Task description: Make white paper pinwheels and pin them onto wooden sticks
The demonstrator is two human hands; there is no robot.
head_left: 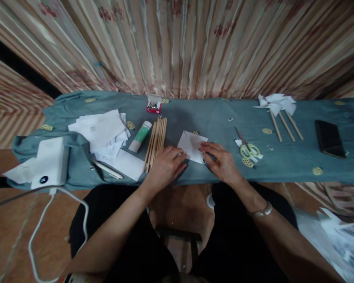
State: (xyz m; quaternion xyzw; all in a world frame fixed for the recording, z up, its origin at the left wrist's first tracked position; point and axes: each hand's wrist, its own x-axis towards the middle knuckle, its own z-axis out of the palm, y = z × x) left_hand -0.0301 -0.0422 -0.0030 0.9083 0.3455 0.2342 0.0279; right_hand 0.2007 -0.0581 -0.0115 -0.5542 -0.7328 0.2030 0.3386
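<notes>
A white paper square point(191, 141) with crease or cut lines running in from its corners lies on the cloth-covered table in front of me. My left hand point(167, 162) is curled at its lower left edge, thumb and fingertips on the paper. On the opposite side, my right hand point(221, 159) grips the right edge between bent fingers and thumb. Close to my left hand lies a bundle of thin wooden sticks point(157, 139). Scissors with light green handles point(247, 149) rest to the right of my right hand, with small paper scraps beneath them.
Further left are a glue stick point(140, 136), a pile of white paper point(103, 129), a white pen point(107, 169) and a white power bank point(50, 161) with a cable. A small red box point(153, 106) holds metal pins. Paper pinwheels point(279, 104) and a black phone point(329, 138) lie right.
</notes>
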